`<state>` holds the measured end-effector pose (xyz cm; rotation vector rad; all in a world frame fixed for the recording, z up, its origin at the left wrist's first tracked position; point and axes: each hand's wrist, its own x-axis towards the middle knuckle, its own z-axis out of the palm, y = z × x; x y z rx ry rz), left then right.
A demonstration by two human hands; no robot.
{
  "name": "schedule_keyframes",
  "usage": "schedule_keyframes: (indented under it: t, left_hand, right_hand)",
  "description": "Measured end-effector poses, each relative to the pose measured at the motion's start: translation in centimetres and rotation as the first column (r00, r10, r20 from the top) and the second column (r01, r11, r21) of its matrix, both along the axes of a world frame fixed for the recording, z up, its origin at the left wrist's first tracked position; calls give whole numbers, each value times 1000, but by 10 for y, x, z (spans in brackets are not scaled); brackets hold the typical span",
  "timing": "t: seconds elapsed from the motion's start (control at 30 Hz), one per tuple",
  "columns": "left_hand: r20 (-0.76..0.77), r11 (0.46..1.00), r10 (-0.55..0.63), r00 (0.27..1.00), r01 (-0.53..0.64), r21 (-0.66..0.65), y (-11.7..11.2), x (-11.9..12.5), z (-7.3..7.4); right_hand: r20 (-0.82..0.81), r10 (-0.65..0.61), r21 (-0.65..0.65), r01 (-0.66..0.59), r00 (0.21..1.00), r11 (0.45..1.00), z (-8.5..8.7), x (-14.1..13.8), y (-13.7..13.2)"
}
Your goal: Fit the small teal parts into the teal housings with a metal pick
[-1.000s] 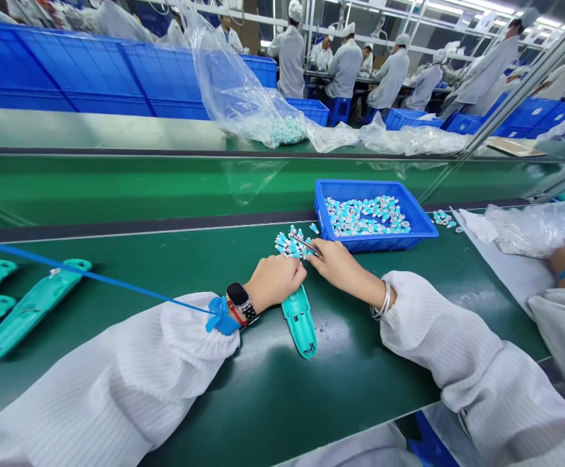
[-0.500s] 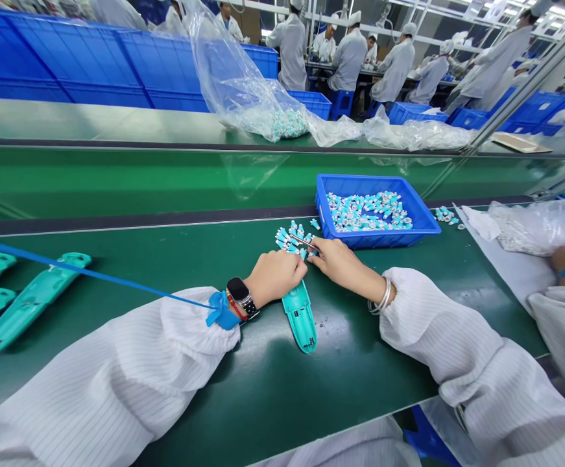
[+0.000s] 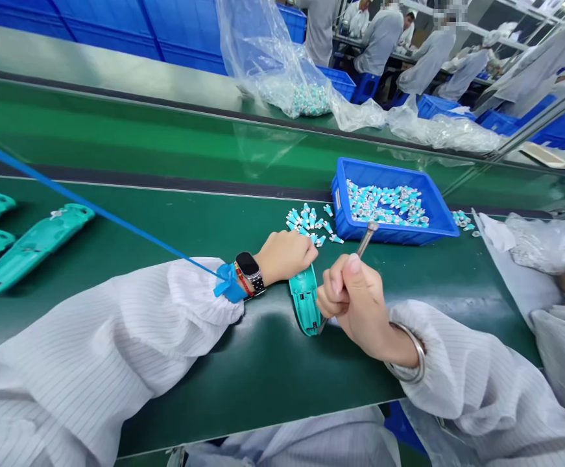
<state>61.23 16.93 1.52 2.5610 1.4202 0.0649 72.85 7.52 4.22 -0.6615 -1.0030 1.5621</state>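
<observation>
On the dark green tabletop [image 3: 243, 395] in front of me lies a long turquoise plastic shell with a rounded end [image 3: 306, 308], its hollow, detailed face upward and that end pointing toward the worker. The left hand [image 3: 286, 256] covers its far end, fingers curled under and out of sight — I cannot tell whether they clamp it or only press. The right hand [image 3: 355, 301] is closed firmly around a slim silvery metal tool [image 3: 367, 239], thumb uppermost; one end sticks up past the fist, the other comes down just beside the shell's rounded end, touching or not I can't say.

Just beyond the left hand is a loose scatter of small turquoise-and-white plastic pieces [image 3: 306, 217], and beside it a rectangular blue plastic tray [image 3: 394, 235] holding many more. A blue cord [image 3: 117, 217] runs off leftward from the left wrist, above similar turquoise shells [image 3: 34, 250]. Over on the raised ledge slumps a clear plastic bag [image 3: 282, 71] with more pieces inside — behind it, people in white coats sit and stand among blue crates.
</observation>
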Motion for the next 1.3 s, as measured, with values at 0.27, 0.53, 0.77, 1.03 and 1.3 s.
schedule_keyframes:
  t: [0.27,0.53,0.77,1.03,1.3]
  left_hand:
    - [24,1000,-10,1000,9,30,1,2,-3]
    - [37,1000,-2,999,1,27,0,1,-2]
    - [50,999,32,998,-31,-4,0,3,-1]
    - [57,994,58,997,-52,-101,3,-3,4]
    - [76,996,71,995,-67,-52,2,1,2]
  right_hand:
    - [18,-32,63,31,999,998,-12,-3,2]
    - [108,-86,194,64,990,979,-17,-6,-5]
    - [228,-218,400,113,949,910,-31,-5,-18]
    - [139,-159,339,104,977,935,-27,-8,-9]
    - [74,-122,253,99,990,962,-15,-8,-6]
